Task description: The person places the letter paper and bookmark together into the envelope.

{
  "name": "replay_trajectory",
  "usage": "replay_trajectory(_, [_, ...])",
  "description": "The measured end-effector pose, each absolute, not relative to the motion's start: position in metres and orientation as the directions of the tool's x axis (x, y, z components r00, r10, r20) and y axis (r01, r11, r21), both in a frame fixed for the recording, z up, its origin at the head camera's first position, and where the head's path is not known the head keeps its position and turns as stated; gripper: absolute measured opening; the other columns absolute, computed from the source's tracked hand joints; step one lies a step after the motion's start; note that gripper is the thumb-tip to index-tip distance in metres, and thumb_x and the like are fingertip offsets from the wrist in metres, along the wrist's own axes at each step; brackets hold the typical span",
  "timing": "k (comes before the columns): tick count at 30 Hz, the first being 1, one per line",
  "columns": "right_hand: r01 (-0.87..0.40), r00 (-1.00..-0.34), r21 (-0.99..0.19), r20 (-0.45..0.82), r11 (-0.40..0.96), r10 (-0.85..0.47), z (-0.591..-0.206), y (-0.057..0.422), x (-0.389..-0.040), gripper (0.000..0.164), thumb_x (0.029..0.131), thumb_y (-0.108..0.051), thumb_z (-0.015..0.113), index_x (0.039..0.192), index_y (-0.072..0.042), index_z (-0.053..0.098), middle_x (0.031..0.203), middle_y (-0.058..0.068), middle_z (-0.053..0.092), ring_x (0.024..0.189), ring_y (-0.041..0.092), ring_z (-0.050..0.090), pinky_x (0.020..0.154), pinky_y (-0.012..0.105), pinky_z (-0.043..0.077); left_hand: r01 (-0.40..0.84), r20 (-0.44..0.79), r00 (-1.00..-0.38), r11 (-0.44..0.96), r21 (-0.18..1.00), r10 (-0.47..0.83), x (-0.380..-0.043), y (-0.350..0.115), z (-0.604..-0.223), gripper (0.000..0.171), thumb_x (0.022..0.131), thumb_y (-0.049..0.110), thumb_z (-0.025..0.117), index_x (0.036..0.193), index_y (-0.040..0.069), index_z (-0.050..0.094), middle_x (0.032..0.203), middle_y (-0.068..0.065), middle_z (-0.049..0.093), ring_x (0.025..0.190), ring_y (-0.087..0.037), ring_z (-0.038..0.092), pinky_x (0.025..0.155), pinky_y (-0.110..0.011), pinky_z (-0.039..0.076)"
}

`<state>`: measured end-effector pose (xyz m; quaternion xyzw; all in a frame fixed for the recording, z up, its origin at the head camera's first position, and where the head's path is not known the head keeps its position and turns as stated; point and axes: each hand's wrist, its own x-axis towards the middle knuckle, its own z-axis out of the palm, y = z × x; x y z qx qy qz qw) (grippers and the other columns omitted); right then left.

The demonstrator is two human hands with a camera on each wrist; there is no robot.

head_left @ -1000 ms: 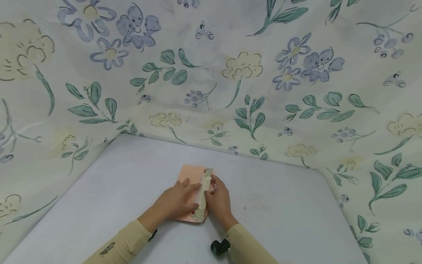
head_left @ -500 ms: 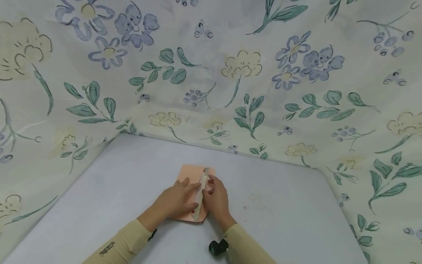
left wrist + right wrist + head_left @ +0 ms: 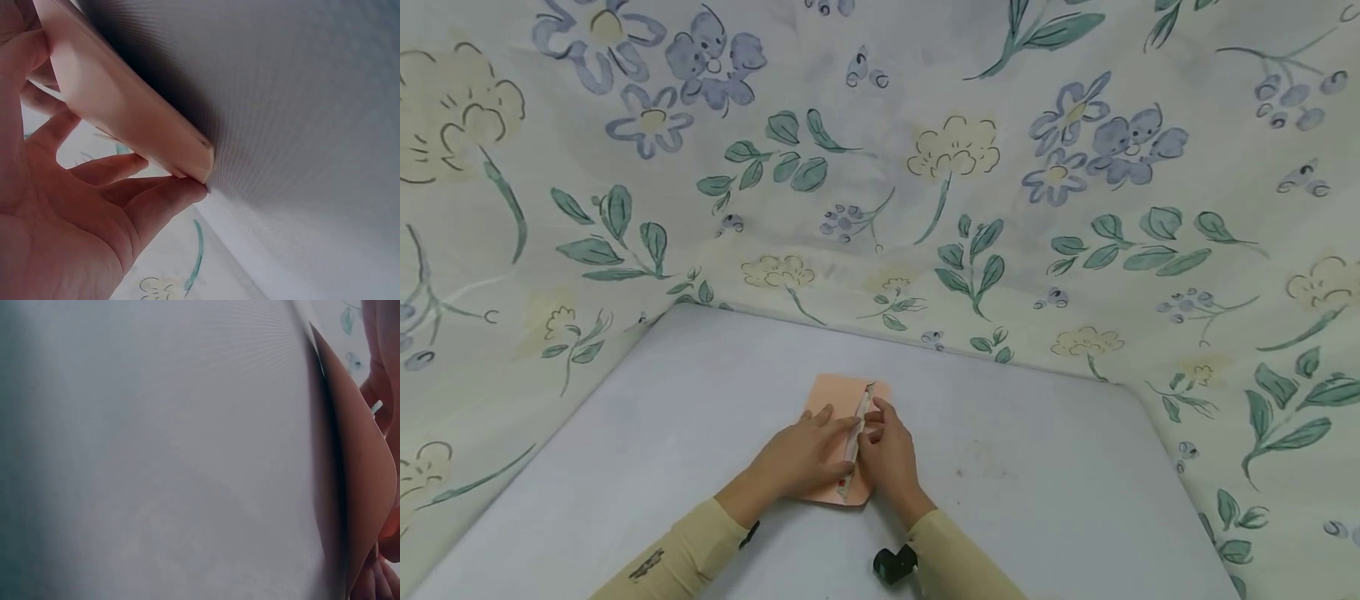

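Note:
A peach-coloured booklet [image 3: 833,395] with rounded corners lies on the white table in the head view. Along its right part runs a narrow patterned paper strip [image 3: 852,448], seen nearly edge-on. My left hand [image 3: 797,454] rests on the booklet with fingers spread, its fingertips at the strip's left side. From the right, my right hand [image 3: 891,454] pinches the strip's edge between thumb and curled fingers. In the left wrist view, fingertips touch the edge of the booklet [image 3: 119,103]. The right wrist view shows the booklet's side [image 3: 365,469] bowed; most of that hand is out of frame.
The white table [image 3: 1037,483] spreads around the booklet, with a few small brown specks to the right. Floral cloth [image 3: 880,183] rises behind it and at both sides. A black device [image 3: 895,565] sits by the right sleeve.
The strip has turned from flat and wide to narrow, nearly edge-on, its right side raised. My right hand has shifted slightly left with it. The left hand has stayed in place.

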<state>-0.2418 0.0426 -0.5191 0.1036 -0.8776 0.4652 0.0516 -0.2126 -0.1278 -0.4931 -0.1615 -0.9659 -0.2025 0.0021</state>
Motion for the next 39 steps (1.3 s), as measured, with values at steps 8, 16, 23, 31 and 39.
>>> replay_trajectory(8, [-0.221,-0.975,-0.805,0.18,0.55,-0.129,-0.517,0.043,-0.238,0.054,0.093,-0.002,0.066,0.144,-0.002,0.049,0.119,0.01,0.07,0.087,0.012,0.069,0.073,0.026,0.056,0.323,0.081,-0.945,0.86,0.394,0.318,-0.212,-0.124,-0.495,0.063,0.09,0.047,0.073,0.146,0.022,0.057,0.15,-0.03,0.046,0.129,-0.061,0.047,0.092,-0.066,0.049])
replay_trajectory(16, [-0.198,-0.979,-0.787,0.185,0.585,-0.084,-0.514,0.046,-0.241,0.053,0.092,-0.003,0.067,0.143,-0.005,0.052,0.121,0.007,0.069,0.086,0.011,0.068,0.074,0.028,0.056,0.314,0.06,-0.947,0.874,0.371,0.315,-0.215,-0.126,-0.497,0.064,0.089,0.05,0.074,0.145,0.022,0.058,0.15,-0.03,0.046,0.128,-0.061,0.047,0.092,-0.065,0.049])
replay_trajectory(23, [-0.194,-0.979,-0.769,0.19,0.61,-0.072,-0.519,0.051,-0.245,0.05,0.091,-0.003,0.067,0.14,-0.005,0.056,0.119,0.008,0.069,0.082,0.01,0.065,0.068,0.025,0.053,0.294,0.009,-0.951,0.894,0.339,0.309,-0.219,-0.131,-0.498,0.065,0.09,0.05,0.073,0.145,0.021,0.058,0.15,-0.03,0.045,0.127,-0.064,0.046,0.092,-0.066,0.049])
replay_trajectory(31, [-0.177,-0.983,-0.752,0.166,0.634,-0.077,-0.528,0.063,-0.25,0.046,0.092,-0.006,0.068,0.137,-0.003,0.057,0.118,0.009,0.068,0.083,0.013,0.064,0.07,0.029,0.053,0.305,0.002,-0.948,0.909,0.283,0.317,-0.22,-0.139,-0.504,0.062,0.092,0.049,0.071,0.145,0.02,0.057,0.148,-0.033,0.045,0.128,-0.065,0.044,0.089,-0.068,0.049])
replay_trajectory(39, [-0.159,-0.987,-0.722,0.096,0.673,-0.13,-0.529,0.083,-0.255,0.041,0.095,-0.01,0.067,0.135,-0.003,0.06,0.114,0.008,0.07,0.089,0.016,0.067,0.073,0.033,0.055,0.279,0.029,-0.959,0.918,0.284,0.282,-0.217,-0.14,-0.509,0.052,0.105,0.041,0.051,0.152,0.018,0.049,0.148,-0.029,0.048,0.129,-0.061,0.045,0.094,-0.068,0.047])
